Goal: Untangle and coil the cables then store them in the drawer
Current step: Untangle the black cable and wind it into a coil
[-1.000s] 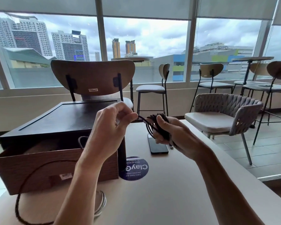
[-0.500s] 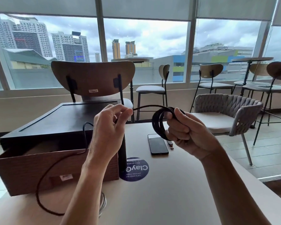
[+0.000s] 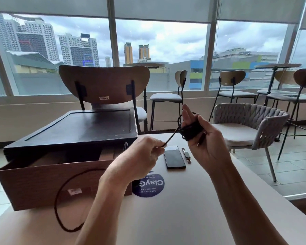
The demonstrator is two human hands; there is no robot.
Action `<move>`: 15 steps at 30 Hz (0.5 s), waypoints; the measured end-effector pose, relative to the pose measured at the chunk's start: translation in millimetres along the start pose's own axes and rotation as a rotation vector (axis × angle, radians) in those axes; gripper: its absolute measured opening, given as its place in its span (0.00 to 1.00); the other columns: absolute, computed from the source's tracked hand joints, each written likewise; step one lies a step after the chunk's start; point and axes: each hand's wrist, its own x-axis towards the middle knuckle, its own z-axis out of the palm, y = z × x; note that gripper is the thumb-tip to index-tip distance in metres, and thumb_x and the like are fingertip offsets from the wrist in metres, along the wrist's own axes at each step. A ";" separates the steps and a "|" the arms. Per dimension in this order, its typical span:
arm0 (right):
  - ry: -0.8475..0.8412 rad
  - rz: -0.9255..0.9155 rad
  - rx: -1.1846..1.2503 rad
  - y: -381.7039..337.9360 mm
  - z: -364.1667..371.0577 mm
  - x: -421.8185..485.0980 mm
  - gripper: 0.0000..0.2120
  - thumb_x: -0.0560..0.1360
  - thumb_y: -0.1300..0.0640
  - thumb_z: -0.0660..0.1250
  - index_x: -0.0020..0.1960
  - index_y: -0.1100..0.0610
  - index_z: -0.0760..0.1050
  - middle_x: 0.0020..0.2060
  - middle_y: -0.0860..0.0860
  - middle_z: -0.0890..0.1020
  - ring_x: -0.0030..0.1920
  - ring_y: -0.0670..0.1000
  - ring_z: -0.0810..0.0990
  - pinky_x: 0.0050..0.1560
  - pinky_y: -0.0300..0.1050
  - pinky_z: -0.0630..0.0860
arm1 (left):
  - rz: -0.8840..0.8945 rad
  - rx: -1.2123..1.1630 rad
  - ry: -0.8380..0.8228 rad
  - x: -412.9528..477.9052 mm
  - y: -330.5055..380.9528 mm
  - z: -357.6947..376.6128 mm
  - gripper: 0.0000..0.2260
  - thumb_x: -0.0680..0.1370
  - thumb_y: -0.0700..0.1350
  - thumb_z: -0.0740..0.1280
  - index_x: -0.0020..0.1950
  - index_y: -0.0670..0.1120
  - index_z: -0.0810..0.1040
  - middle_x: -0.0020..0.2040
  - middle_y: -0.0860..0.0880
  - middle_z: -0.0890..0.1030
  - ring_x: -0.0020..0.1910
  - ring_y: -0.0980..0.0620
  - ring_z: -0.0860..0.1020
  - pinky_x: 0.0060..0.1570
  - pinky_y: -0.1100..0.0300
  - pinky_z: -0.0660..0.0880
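A black cable coil is wound round the fingers of my right hand, which holds it above the table. A taut strand runs down-left from the coil to my left hand, which pinches it. The cable's slack hangs in a big loop in front of the open brown drawer. That drawer is pulled out of a black cabinet standing on the table's left side.
A black phone and a small metal watch lie on the beige table, beside a round blue sticker. A wooden chair stands behind the cabinet, a woven armchair to the right.
My right hand has turned palm-up with the coil wrapped round its fingers. My left hand dropped lower and pulled the strand taut. The hanging loop of slack shifted right and got shorter.
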 end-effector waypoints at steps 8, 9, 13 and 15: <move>0.194 -0.234 0.051 -31.8 -16.0 2.1 0.06 0.83 0.62 0.55 0.56 0.62 0.69 0.53 0.55 0.86 0.31 0.44 0.75 0.52 0.41 0.76 | 0.045 -0.054 0.197 -3.3 -2.8 -21.1 0.13 0.83 0.42 0.64 0.66 0.52 0.79 0.46 0.53 0.80 0.38 0.56 0.80 0.39 0.68 0.78; 0.205 -0.255 0.025 -36.7 -17.7 1.4 0.06 0.84 0.62 0.55 0.56 0.62 0.69 0.53 0.54 0.86 0.31 0.44 0.75 0.55 0.41 0.74 | 0.062 -0.040 0.290 -3.3 -4.3 -23.5 0.12 0.82 0.41 0.65 0.63 0.52 0.80 0.46 0.53 0.80 0.39 0.59 0.79 0.39 0.73 0.75; 0.249 -0.341 -0.170 -40.1 -18.3 1.3 0.15 0.84 0.60 0.56 0.55 0.63 0.81 0.47 0.53 0.85 0.36 0.45 0.78 0.55 0.38 0.71 | 0.038 0.088 0.425 -2.3 -7.1 -24.7 0.08 0.81 0.41 0.68 0.55 0.50 0.85 0.45 0.54 0.78 0.42 0.61 0.75 0.39 0.75 0.67; 0.263 -0.384 -0.299 -34.4 -14.7 2.7 0.13 0.84 0.60 0.55 0.61 0.63 0.76 0.49 0.52 0.86 0.44 0.46 0.83 0.50 0.37 0.75 | 0.003 0.134 0.302 -2.9 -6.2 -22.4 0.08 0.81 0.41 0.68 0.53 0.51 0.85 0.47 0.53 0.78 0.42 0.59 0.75 0.40 0.72 0.67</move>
